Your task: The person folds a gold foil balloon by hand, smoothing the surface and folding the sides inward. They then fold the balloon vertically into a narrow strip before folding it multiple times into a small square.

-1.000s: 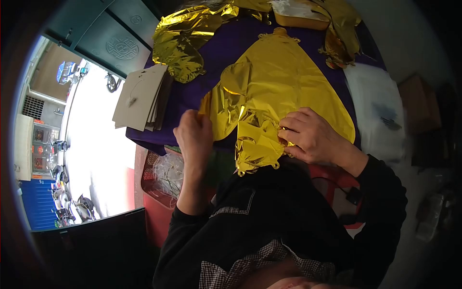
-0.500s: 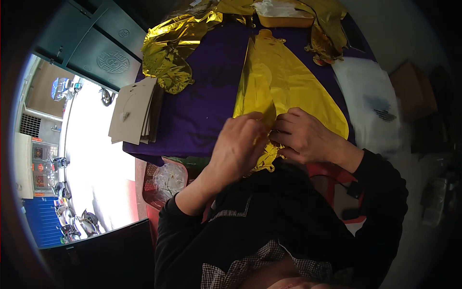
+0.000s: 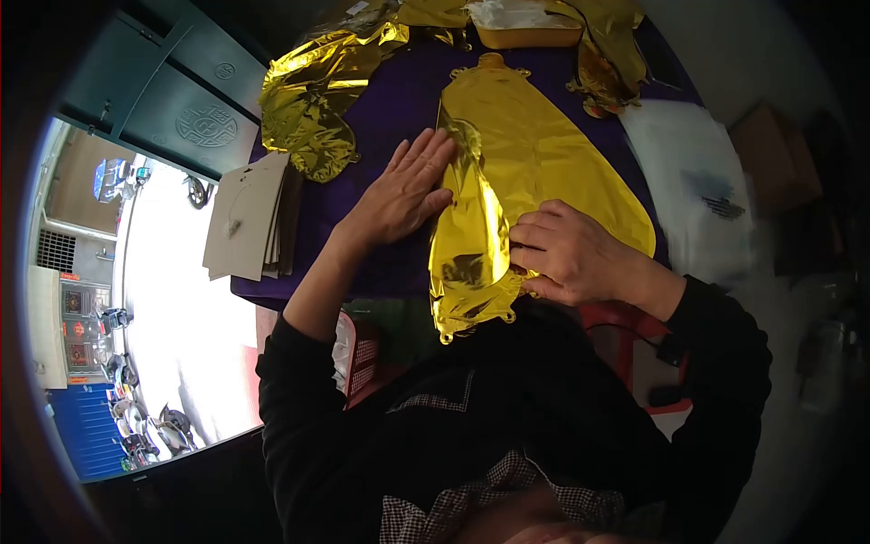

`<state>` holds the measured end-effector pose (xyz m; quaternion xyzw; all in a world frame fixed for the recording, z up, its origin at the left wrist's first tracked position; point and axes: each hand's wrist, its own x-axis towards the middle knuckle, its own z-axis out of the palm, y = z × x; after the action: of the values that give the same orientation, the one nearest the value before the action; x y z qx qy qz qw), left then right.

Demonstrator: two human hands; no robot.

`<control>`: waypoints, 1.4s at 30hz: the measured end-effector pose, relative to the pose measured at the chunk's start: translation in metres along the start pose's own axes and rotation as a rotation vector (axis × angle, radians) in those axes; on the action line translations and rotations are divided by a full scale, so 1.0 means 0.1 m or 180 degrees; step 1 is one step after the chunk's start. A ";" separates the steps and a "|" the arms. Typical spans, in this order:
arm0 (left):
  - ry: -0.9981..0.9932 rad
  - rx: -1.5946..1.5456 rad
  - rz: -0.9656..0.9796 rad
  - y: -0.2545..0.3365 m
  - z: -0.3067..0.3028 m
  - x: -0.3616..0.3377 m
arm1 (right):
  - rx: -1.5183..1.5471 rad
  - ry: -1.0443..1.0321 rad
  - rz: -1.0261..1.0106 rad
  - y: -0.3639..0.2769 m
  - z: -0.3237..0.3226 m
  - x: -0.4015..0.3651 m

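Note:
A large yellow foil sheet [image 3: 562,154] lies on the purple cloth, wide toward me and narrow at the far end. Its left part is folded over, with a shiny gold face showing. Against the left edge of the foil rests my left hand [image 3: 405,189], flat, with its fingers stretched out. My right hand [image 3: 566,252] has its fingers bent together on the near part of the foil, pinching it beside the folded flap. The foil's near edge, with small tabs, hangs over the table edge.
Gold foil pieces [image 3: 313,109] lie at the far left. A yellow tray [image 3: 530,38] with white material stands at the back. Grey-white cards [image 3: 246,218] sit at the left corner, a white plastic bag [image 3: 693,186] at the right, and a red stool [image 3: 625,331] below.
My left hand has moved away from my right hand, forward and left, and its fingers have opened. The foil's left part now lies spread as a shiny flap. My right hand has stayed in place.

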<state>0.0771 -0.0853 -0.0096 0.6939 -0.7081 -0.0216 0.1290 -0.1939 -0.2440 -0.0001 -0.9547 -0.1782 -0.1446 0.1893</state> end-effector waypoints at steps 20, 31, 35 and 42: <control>0.0150 0.0909 0.0486 0.02 0.13 0.10 | -0.0001 -0.0020 -0.0001 -0.02 -0.07 0.04; 0.0202 0.0997 0.0538 0.02 0.13 0.10 | 0.0252 0.0095 0.0086 -0.01 -0.09 0.03; 0.0130 0.0953 0.0523 0.03 0.11 0.11 | 0.0506 0.0385 0.0787 0.07 -0.16 0.06; 0.0110 0.0854 0.0473 0.03 0.10 0.12 | -0.0565 -0.0037 0.0134 0.05 0.03 0.36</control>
<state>0.0715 -0.0985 -0.0169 0.6509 -0.7516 0.0948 0.0485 -0.1587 -0.2364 0.0079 -0.9721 -0.1457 -0.1503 0.1059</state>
